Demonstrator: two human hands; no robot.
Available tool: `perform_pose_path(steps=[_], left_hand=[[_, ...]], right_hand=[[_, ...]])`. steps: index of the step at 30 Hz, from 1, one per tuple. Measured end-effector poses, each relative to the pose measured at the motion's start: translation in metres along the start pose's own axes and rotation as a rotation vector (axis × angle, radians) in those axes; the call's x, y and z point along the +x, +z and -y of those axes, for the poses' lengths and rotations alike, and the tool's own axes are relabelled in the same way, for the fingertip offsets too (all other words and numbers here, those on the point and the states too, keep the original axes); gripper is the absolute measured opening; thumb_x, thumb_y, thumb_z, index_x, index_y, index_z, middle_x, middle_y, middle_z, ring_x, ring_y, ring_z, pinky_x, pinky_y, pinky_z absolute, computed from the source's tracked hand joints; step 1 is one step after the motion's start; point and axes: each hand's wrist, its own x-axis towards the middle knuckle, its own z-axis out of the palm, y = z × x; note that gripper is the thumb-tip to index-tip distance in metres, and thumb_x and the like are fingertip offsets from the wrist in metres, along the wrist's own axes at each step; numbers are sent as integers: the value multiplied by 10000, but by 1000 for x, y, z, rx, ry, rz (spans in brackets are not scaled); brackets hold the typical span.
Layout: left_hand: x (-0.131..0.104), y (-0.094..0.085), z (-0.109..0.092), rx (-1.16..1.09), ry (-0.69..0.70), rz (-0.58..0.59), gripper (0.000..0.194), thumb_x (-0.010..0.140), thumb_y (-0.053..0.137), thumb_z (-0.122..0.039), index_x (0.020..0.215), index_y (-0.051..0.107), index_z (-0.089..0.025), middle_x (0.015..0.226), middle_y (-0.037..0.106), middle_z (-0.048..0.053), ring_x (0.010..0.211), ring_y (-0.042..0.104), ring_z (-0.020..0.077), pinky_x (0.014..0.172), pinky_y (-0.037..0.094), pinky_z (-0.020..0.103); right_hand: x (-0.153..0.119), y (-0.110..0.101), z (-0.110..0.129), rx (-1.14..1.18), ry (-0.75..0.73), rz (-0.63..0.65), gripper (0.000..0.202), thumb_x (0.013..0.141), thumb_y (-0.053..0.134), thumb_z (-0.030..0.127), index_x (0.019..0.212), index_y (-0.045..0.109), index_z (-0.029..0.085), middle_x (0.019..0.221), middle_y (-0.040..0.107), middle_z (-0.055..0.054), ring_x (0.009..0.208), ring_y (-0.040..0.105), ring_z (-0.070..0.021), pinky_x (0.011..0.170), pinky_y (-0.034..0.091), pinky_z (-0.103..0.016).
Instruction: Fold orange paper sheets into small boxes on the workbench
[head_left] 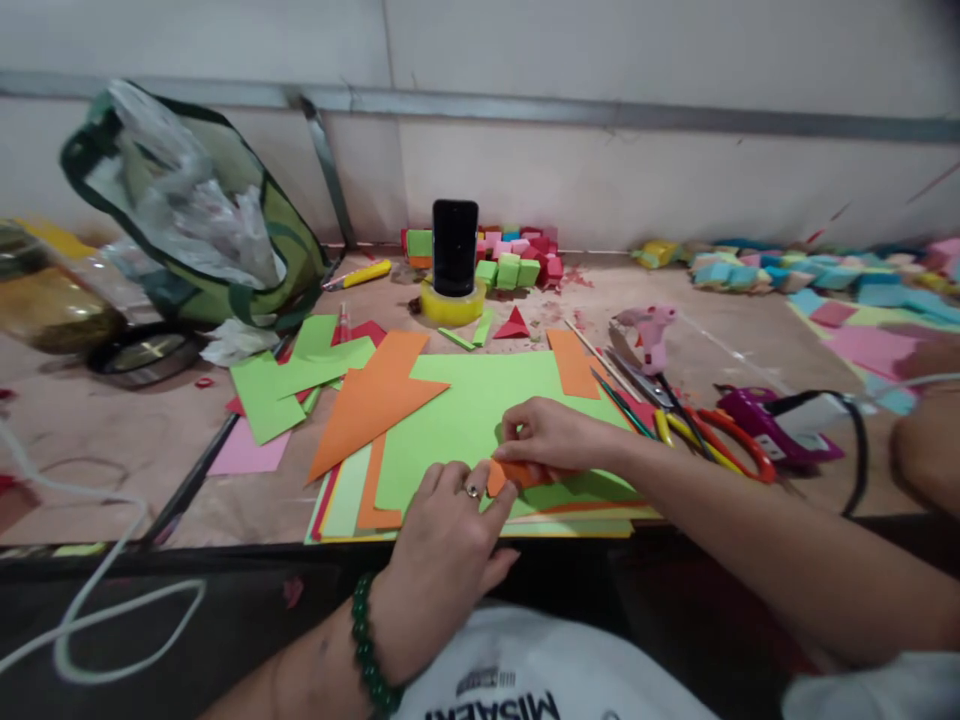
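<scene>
A small folded piece of orange paper (516,474) lies on a light green sheet (480,385) on top of a stack of coloured sheets. At its left end, my left hand (454,525) has bent fingers pressed against the paper, with the thumb lower down by the table edge. Over the far side of the piece, my right hand (551,437) is closed, its curled fingers partly covering it. Larger orange sheets (375,410) lie left of my hands, and an orange strip (574,363) rests at the stack's top right corner.
A phone (455,245) stands in a yellow tape roll (452,303) near folded paper blocks (510,268). To the right are scissors (645,380), orange-handled pliers (735,440) and a pink glue gun (652,335). A green bag (277,235) stands left. Another person's arm (930,440) is at far right.
</scene>
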Motion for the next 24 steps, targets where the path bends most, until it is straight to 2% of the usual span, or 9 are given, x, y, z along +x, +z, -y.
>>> perform_pose_path(steps=[9, 14, 21, 24], left_hand=[[4, -6, 0, -35, 10, 68, 371, 804, 666, -334, 1127, 606, -162, 1043, 598, 117, 922, 499, 255, 788, 484, 383], [1, -7, 0, 2, 13, 63, 478, 801, 668, -348, 1233, 561, -176, 1063, 598, 115, 926, 505, 257, 814, 481, 393], [1, -11, 0, -13, 0, 99, 425, 831, 630, -300, 1235, 554, -191, 1081, 596, 110, 939, 502, 258, 826, 474, 395], [2, -14, -1, -20, -7, 120, 393, 826, 633, -289, 1204, 572, -199, 1081, 594, 107, 949, 500, 262, 828, 471, 392]], right_hand=[[6, -8, 16, -170, 27, 41, 269, 732, 636, 395, 611, 579, 161, 437, 575, 21, 377, 516, -93, 405, 392, -196], [0, -22, 1, -150, 97, 66, 290, 741, 645, 408, 615, 526, 177, 458, 595, 6, 392, 527, -110, 430, 420, -219], [-33, -43, -48, -118, 173, -110, 355, 717, 662, 508, 685, 539, 177, 448, 550, 16, 384, 494, -112, 409, 355, -216], [-49, -43, -53, -181, 136, -257, 344, 718, 656, 499, 692, 542, 176, 492, 555, 17, 429, 483, -105, 441, 328, -215]])
